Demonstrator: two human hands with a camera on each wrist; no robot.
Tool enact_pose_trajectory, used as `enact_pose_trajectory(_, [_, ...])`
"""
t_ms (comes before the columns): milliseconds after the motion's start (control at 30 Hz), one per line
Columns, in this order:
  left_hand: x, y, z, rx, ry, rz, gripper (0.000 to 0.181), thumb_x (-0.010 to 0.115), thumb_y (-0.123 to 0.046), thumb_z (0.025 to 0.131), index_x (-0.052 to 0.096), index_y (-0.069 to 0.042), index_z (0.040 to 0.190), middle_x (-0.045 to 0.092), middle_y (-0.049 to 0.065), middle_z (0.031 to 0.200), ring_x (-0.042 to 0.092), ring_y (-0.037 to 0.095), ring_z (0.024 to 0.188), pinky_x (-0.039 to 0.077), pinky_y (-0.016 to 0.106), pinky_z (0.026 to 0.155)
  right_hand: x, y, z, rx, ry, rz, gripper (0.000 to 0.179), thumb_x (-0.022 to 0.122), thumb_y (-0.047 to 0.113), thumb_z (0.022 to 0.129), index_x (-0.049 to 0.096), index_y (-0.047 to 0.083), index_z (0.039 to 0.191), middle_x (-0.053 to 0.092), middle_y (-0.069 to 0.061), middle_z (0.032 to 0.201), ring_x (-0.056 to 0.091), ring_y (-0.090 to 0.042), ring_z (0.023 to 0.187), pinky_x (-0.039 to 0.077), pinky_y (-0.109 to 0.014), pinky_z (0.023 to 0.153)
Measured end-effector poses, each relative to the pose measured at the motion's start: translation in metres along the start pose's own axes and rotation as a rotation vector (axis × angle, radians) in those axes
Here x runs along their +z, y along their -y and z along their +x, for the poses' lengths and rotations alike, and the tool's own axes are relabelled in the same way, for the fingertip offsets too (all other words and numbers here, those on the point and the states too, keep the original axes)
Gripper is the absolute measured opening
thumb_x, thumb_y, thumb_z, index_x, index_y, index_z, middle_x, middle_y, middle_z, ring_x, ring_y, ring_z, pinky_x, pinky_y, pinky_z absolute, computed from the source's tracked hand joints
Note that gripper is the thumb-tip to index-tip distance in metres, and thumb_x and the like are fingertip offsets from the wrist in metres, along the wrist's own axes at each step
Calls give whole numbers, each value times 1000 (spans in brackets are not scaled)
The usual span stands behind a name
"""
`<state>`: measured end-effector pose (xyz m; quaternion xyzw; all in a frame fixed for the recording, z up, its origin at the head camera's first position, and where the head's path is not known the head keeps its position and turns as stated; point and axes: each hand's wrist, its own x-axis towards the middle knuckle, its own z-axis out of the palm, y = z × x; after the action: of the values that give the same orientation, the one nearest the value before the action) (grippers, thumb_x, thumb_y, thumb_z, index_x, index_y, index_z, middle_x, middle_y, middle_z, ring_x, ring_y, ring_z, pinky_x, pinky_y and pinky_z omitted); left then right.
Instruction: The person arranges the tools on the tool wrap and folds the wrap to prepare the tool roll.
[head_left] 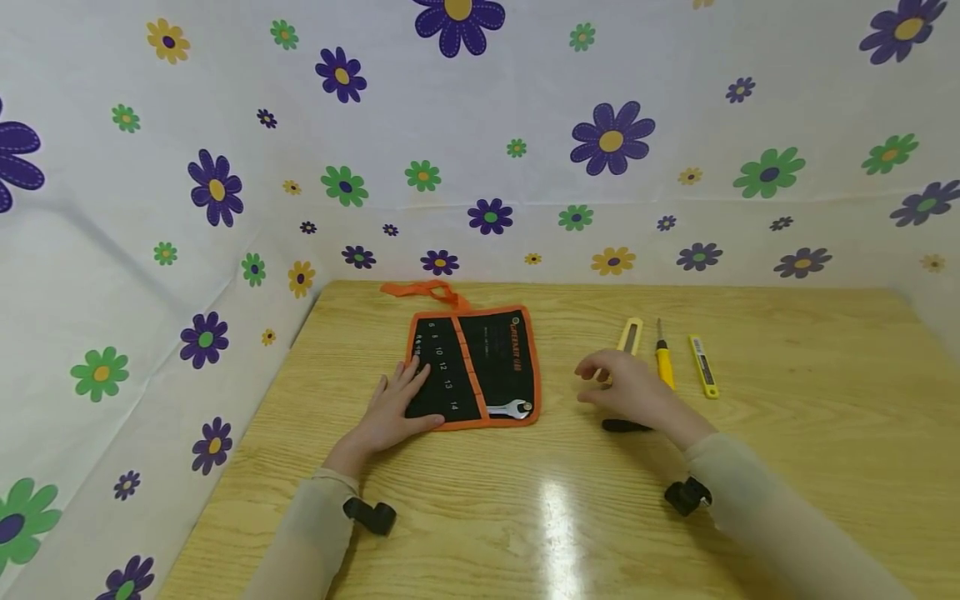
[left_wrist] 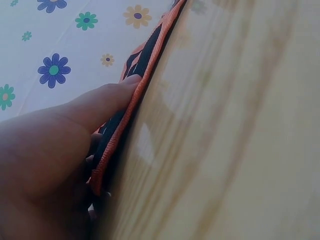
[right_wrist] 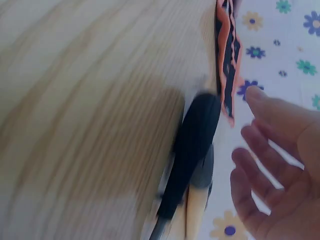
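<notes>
A black tool pouch [head_left: 495, 358] with orange edging lies flat on the table, numbers printed down its left part. A wrench's open end [head_left: 517, 408] shows at its lower right corner. My left hand [head_left: 396, 408] rests with spread fingers on the pouch's left side, the thumb [left_wrist: 115, 95] along its near edge. Over the tools to the right hovers my right hand [head_left: 626, 387], fingers loosely bent and holding nothing. Under it is a tool with a black handle [right_wrist: 195, 140] and metal shaft, partly hidden in the head view. A yellow utility knife [head_left: 632, 332] pokes out beyond the fingers.
Right of the knife lies a yellow-handled screwdriver [head_left: 663, 362], partly behind the hand. Farther right is a slim yellow case [head_left: 703, 367]. An orange strap [head_left: 423, 289] trails from the pouch's far edge. A flowered sheet [head_left: 487, 158] hangs behind the wooden table [head_left: 465, 517].
</notes>
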<state>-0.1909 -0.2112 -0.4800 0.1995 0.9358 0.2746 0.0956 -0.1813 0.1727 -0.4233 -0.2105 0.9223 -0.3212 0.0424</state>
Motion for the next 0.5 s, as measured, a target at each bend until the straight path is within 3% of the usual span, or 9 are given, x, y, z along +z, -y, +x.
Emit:
enact_pose_trajectory(167, [0,-1,-1,13,-12,10,91,67,-49,86,19,-12,154,5,10,159,-4,31,145,-4,54,113,-10,-15,-7,90,-64,14,38,76,18,83,65,0,114,64,-13,107,60,-24,86,50,-41,72])
enact_pose_trajectory(367, [0,-1,0,14,-13,6,91,66,-50,86,19,-13,154,5,10,159,-4,31,145,-4,55,113,-16,-23,-10,117,-79,22,48,79,20,80,62,-3,118,62,-20,114,57,-36,101,48,-50,82])
enact_pose_trajectory(500, [0,-1,0,17,-15,5,92,66,-50,85,19,-13,154,6,11,159,-4,31,145,-4,55,112,-16,-26,-10,123,-72,-7,52,81,24,78,62,-3,119,60,-20,115,56,-38,101,48,-50,83])
